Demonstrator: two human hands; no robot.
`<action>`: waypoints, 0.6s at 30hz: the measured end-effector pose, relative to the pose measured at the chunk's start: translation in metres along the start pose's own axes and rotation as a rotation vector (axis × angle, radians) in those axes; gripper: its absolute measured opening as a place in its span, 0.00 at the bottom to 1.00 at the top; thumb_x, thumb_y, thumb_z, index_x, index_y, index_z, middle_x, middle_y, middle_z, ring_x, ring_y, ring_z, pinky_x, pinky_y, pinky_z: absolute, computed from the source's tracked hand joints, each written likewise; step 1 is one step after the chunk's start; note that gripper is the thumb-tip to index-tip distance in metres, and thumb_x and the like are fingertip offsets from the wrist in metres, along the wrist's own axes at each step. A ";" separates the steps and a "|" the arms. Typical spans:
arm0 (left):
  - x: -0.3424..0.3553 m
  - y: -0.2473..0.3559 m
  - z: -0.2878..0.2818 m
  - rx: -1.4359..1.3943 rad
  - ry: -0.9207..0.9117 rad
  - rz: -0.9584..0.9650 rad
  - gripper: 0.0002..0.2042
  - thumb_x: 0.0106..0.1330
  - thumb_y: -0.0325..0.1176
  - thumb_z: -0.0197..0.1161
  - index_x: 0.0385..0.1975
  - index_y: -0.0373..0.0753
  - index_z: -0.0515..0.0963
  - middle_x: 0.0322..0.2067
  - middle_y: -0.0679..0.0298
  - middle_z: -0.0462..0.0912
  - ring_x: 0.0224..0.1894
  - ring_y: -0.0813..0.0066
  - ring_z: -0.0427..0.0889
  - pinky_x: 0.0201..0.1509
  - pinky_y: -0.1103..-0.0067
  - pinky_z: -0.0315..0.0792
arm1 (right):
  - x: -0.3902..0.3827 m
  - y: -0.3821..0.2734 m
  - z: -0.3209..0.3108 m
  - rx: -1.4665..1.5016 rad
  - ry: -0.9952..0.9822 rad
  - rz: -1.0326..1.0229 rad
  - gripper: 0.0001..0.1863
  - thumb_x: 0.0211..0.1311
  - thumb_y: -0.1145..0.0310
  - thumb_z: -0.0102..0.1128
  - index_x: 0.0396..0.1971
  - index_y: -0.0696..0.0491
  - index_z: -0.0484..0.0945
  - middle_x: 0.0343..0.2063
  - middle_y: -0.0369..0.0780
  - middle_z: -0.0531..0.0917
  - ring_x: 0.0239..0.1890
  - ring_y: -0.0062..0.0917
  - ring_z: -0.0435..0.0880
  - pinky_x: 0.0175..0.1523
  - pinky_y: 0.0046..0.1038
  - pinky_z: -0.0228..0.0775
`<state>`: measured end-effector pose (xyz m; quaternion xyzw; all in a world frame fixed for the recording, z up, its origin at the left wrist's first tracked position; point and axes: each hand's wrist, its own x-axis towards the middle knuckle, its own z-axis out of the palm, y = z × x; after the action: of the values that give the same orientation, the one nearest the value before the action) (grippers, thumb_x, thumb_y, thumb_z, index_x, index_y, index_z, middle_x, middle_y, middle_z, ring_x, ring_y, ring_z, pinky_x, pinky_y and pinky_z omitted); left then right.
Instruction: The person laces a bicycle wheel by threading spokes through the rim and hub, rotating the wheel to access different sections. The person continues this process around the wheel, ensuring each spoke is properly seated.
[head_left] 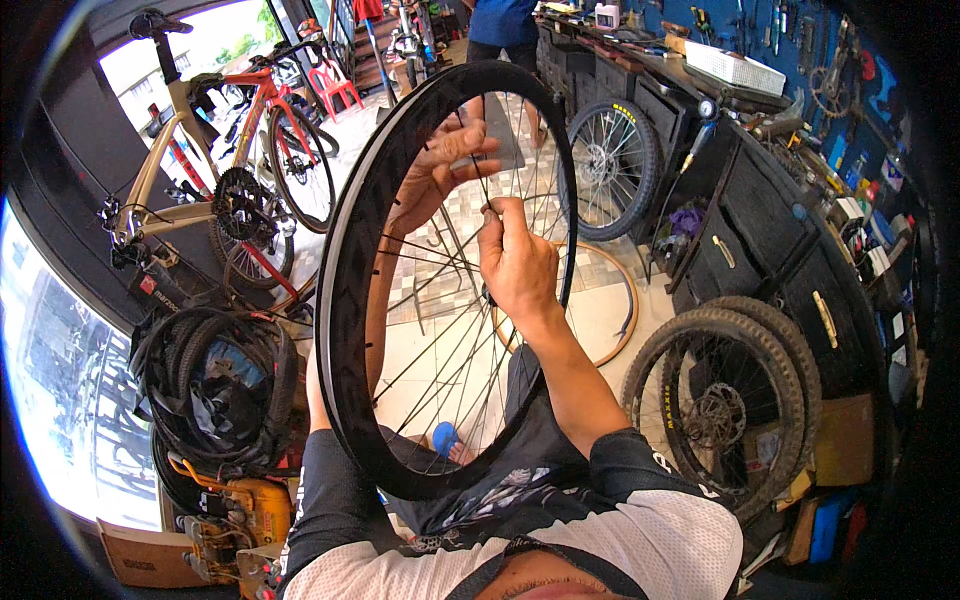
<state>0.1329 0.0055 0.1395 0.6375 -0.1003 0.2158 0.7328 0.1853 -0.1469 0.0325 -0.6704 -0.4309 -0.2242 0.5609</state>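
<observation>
- Wheel (350, 400), at the centre of the frame: a black-rimmed bicycle wheel without a tyre, standing upright and slightly tilted above the lap; its tall axis runs from upper right to lower left.
- Right hand (518, 260), right of centre, on the near side of the spokes: thumb and forefinger pinched together, apparently on one thin dark spoke (484, 185); the other fingers are curled in.
- Left hand (437, 172), above and left of the right hand: seen through the wheel from its far side, fingers partly spread and blurred; whether they touch a spoke cannot be told.
- Governing relation: the spoke's long axis rises steeply from the right fingertips, leaning slightly left, toward the wheel's top. The right hand is nearer its lower visible part; the left fingers lie just beside its upper stretch.
</observation>
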 end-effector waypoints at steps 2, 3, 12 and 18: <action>0.004 -0.006 0.007 -0.028 -0.008 -0.017 0.21 0.73 0.42 0.69 0.61 0.41 0.78 0.56 0.62 0.84 0.59 0.67 0.83 0.65 0.62 0.79 | -0.002 0.007 -0.004 -0.023 0.004 0.021 0.09 0.78 0.68 0.56 0.51 0.53 0.73 0.25 0.51 0.87 0.28 0.51 0.89 0.31 0.46 0.79; 0.006 -0.009 0.011 -0.041 -0.011 -0.025 0.22 0.74 0.44 0.67 0.62 0.39 0.78 0.56 0.62 0.84 0.59 0.66 0.83 0.66 0.62 0.79 | -0.002 0.009 -0.005 -0.032 0.018 0.016 0.09 0.78 0.68 0.56 0.51 0.53 0.73 0.24 0.51 0.87 0.28 0.51 0.89 0.31 0.46 0.79; 0.002 0.007 0.026 0.028 0.213 0.082 0.09 0.68 0.37 0.76 0.45 0.49 0.87 0.43 0.73 0.88 0.46 0.78 0.83 0.55 0.69 0.82 | -0.004 -0.002 -0.006 0.013 0.043 -0.049 0.07 0.76 0.70 0.56 0.49 0.53 0.74 0.20 0.50 0.84 0.23 0.50 0.87 0.27 0.48 0.77; 0.021 -0.013 -0.001 0.012 0.190 0.101 0.13 0.71 0.33 0.72 0.54 0.45 0.85 0.50 0.65 0.88 0.54 0.70 0.84 0.61 0.63 0.79 | -0.011 0.033 -0.033 0.139 0.137 0.200 0.06 0.79 0.69 0.54 0.48 0.55 0.75 0.27 0.49 0.88 0.28 0.46 0.90 0.29 0.42 0.80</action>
<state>0.1577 0.0088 0.1363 0.6128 -0.0611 0.3127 0.7232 0.2129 -0.1816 0.0136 -0.6524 -0.3371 -0.1822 0.6538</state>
